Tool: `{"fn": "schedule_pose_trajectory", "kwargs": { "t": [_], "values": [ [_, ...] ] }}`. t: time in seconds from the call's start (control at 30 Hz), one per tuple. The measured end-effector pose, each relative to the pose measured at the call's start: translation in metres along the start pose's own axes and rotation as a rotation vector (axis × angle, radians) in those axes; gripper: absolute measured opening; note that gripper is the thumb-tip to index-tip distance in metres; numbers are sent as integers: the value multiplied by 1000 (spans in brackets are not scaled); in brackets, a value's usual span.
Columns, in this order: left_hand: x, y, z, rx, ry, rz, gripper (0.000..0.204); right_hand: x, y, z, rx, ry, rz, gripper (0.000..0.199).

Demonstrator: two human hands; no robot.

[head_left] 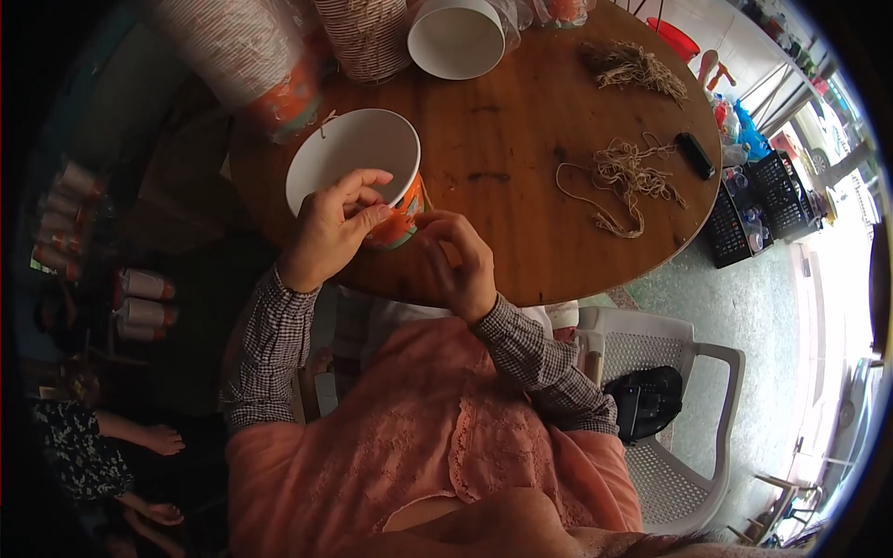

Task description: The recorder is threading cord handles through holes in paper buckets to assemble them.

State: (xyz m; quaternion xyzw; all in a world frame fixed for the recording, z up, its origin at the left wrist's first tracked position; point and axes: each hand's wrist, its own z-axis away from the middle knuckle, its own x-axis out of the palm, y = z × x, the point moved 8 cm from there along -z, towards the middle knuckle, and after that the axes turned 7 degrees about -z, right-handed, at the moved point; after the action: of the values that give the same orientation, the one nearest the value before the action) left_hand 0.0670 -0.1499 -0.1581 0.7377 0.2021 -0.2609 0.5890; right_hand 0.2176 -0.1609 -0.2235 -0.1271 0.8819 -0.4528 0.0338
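A paper bucket (347,139), white inside with an orange and green printed outside, stands near the front edge of the round wooden table. My left hand (337,228) grips its near rim, fingers over the inside and thumb on the outer wall. Beside the bucket's right wall, my right hand (460,256) has its fingers drawn together in a pinch; what they hold is too small to make out. A short piece of twine (327,121) crosses the bucket's far rim, and a thin strand shows by its right side.
Tall stacks of paper buckets (365,42) line the table's far left, beside another white bucket (456,39). Twine bundles (634,70) and a black object (695,155) lie on the right. A white chair (642,330) holds a black bag (648,405). Another person's hand (163,439) shows at left.
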Motion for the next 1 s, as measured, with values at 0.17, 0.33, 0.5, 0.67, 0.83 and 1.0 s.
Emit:
{"fn": "schedule_pose_trajectory", "kwargs": {
  "t": [0.17, 0.33, 0.5, 0.67, 0.83, 1.0],
  "values": [
    [2, -5, -8, -19, -37, 61, 30, 17, -23, -6, -332, -119, 317, 19],
    [2, -6, -5, 2, -39, 63, 30, 31, 3, 20, -422, -300, 576, 27],
    [-8, 27, 5, 236, 4, -285, 35, 2, 24, 3, 192, 89, -70, 7],
    [-4, 19, 11, 199, 19, -430, 37, 15, 38, 0, 218, 197, -588, 6],
    [-3, 13, 9, 137, 15, -399, 31, 22, 42, 1, 243, 219, -654, 5],
    [-2, 16, 8, 148, 32, -412, 27, 21, 44, 1, 201, 210, -465, 6]
  ]
}}
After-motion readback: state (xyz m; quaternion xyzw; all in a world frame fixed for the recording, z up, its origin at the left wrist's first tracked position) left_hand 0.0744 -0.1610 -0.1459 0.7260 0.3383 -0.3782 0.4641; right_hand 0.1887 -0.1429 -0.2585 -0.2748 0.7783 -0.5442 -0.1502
